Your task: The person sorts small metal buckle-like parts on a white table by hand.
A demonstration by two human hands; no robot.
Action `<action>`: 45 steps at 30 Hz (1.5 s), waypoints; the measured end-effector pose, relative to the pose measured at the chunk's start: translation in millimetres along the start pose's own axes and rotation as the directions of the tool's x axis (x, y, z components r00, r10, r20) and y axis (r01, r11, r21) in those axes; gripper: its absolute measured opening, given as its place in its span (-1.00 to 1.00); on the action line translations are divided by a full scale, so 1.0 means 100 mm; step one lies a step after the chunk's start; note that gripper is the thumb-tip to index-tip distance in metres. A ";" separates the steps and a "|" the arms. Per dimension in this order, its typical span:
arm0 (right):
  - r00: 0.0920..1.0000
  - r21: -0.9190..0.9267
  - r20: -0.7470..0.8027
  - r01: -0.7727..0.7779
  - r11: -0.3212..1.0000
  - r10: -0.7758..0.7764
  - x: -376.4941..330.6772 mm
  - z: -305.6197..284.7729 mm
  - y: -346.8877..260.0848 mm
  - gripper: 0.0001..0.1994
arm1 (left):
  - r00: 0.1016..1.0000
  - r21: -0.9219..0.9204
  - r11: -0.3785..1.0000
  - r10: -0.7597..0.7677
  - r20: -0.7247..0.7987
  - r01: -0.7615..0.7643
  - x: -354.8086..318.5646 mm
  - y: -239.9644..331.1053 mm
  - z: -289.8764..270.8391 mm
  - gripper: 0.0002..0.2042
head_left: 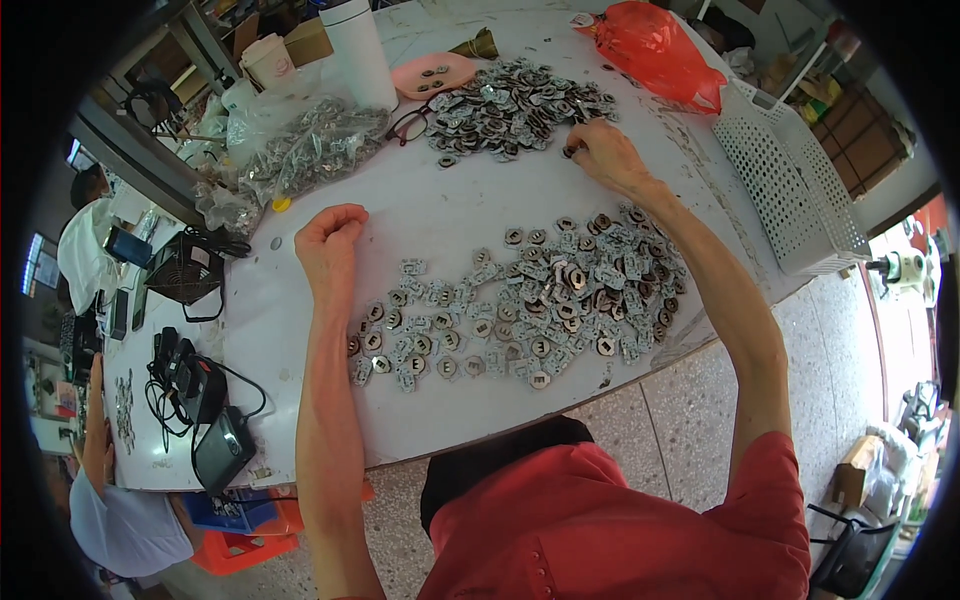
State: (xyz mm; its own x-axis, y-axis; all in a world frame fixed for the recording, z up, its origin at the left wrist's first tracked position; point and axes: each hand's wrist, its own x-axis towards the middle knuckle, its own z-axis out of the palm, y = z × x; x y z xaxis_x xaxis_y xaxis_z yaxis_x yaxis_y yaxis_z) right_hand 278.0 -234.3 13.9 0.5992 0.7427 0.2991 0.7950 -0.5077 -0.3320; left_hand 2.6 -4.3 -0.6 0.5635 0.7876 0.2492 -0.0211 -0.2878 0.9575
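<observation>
My right hand (608, 158) is at the right edge of the far pile of small metal parts (510, 112), its thumb and fingers pinched on a small dark metal part (570, 152). My left hand (332, 240) rests on the white table (280, 340) with its fingers curled closed; whatever may be inside them is hidden. Between my forearms a second, wider pile of small metal parts (575, 285) spreads out, each with a round dark piece on a silvery plate. Its left side thins into single parts lying flat.
Behind my left hand sit a bag of metal parts (320, 145), eyeglasses (410, 125) and a white bottle (360, 55). A pink dish (432, 75), red plastic bag (655, 50) and white perforated basket (790, 180) stand farther round. Black adapters (195, 385) lie left; another person (125, 525) sits beyond.
</observation>
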 end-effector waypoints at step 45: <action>0.930 0.689 0.306 -0.363 0.628 0.203 -0.35 -0.57 -0.06 -0.78 | 1.000 0.018 1.000 -0.025 0.003 0.025 0.02 -0.02 0.02 -0.83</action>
State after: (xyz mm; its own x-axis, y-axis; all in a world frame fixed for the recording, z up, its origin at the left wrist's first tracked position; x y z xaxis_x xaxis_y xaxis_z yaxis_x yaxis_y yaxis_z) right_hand 258.2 -281.9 55.9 0.6895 0.7216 -0.0629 0.2159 -0.2877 -0.9331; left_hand 5.0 -3.4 -1.9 0.5666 0.7929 0.2242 0.0084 -0.2776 0.9606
